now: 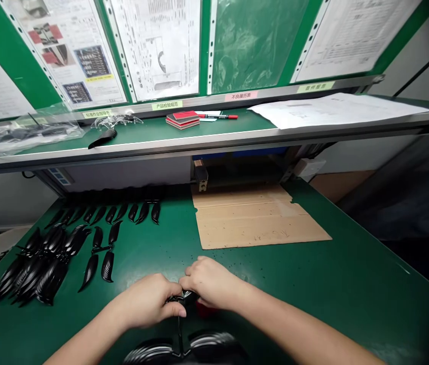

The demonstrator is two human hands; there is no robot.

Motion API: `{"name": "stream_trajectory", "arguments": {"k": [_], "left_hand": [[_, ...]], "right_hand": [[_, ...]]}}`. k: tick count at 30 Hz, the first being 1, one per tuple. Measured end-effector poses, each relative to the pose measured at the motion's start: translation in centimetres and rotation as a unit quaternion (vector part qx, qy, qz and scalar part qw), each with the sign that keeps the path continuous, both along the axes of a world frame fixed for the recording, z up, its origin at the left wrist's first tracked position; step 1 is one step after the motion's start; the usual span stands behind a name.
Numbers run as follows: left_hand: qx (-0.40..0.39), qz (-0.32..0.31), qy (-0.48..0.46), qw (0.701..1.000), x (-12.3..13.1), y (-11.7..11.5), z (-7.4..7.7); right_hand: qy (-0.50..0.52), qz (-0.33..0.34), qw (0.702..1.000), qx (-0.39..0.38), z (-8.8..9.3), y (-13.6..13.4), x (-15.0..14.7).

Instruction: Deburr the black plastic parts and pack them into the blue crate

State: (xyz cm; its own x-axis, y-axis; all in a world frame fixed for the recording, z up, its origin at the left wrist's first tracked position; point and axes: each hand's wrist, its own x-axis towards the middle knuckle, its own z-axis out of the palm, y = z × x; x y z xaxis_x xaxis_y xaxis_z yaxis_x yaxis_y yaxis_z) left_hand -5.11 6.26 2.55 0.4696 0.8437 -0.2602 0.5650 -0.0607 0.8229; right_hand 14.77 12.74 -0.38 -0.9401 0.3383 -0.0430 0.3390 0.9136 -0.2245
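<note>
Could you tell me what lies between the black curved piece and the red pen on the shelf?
Stacked red and black pads, in the head view.

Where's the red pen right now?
In the head view, the red pen lies on the raised green shelf near its centre, just right of the stack of flat red and black pieces.

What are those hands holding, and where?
The left hand and right hand pinch a black plastic frame at its thin top end; the exact spot is hidden.
</note>
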Motion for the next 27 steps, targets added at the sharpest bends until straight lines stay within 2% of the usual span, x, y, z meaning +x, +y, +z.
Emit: {"name": "stream_trajectory", "arguments": {"k": [3, 6, 8, 10, 12, 14, 15, 17, 19, 21, 23, 24, 26, 27], "left_hand": [[-0.019, -0.024, -0.02, 0.999, -0.1, 1.2, 0.1], [-0.038, 0.005, -0.057, 0.998, -0.1, 2.1, -0.1], [-0.072, 0.018, -0.093, 0.993, -0.3, 2.4, -0.6], [-0.117, 0.039, -0.133, 0.983, -0.7, 2.3, -1.2], [-0.135, 0.111, -0.169, 0.97, -1.2, 2.0, -2.0], [-0.115, 0.226, -0.191, 0.948, -1.5, 1.5, -2.8], [-0.101, 0.281, -0.196, 0.934, -1.6, 1.3, -3.2], [-0.082, 0.36, -0.2, 0.908, -1.3, 0.8, -3.9], [-0.083, 0.399, -0.207, 0.889, -0.5, 0.2, -4.6], [-0.091, 0.415, -0.219, 0.878, 0.6, -0.4, -5.3], [-0.127, 0.44, -0.27, 0.847, 1.6, -1.0, -5.9], [-0.162, 0.46, -0.312, 0.815, 2.0, -1.3, -6.3], [-0.25, 0.495, -0.405, 0.727, 2.4, -1.9, -7.0], [-0.28, 0.503, -0.436, 0.692, 2.2, -2.1, -7.3]], "right_hand": [[-0.043, 0.035, 0.998, 0.01, 0.7, 1.2, 0.0], [0.009, -0.026, 0.998, -0.057, 1.3, 2.3, 0.5], [0.045, -0.045, 0.984, -0.167, 1.2, 2.5, 1.1], [0.093, -0.084, 0.94, -0.316, 0.5, 2.5, 1.6], [0.171, -0.188, 0.875, -0.411, -0.7, 2.3, 2.1], [0.247, -0.314, 0.822, -0.406, -2.1, 1.9, 2.3], [0.267, -0.355, 0.809, -0.386, -2.8, 1.6, 2.2], [0.283, -0.392, 0.794, -0.369, -3.8, 0.7, 1.7], [0.277, -0.399, 0.801, -0.35, -4.2, -0.3, 0.9], [0.242, -0.386, 0.836, -0.307, -4.2, -1.2, 0.0], [0.195, -0.373, 0.87, -0.257, -4.0, -1.7, -0.8], [0.178, -0.373, 0.88, -0.234, -4.0, -1.8, -1.1], [0.154, -0.371, 0.898, -0.181, -3.9, -1.8, -1.4], [0.144, -0.363, 0.907, -0.157, -3.9, -1.6, -1.4]]}}
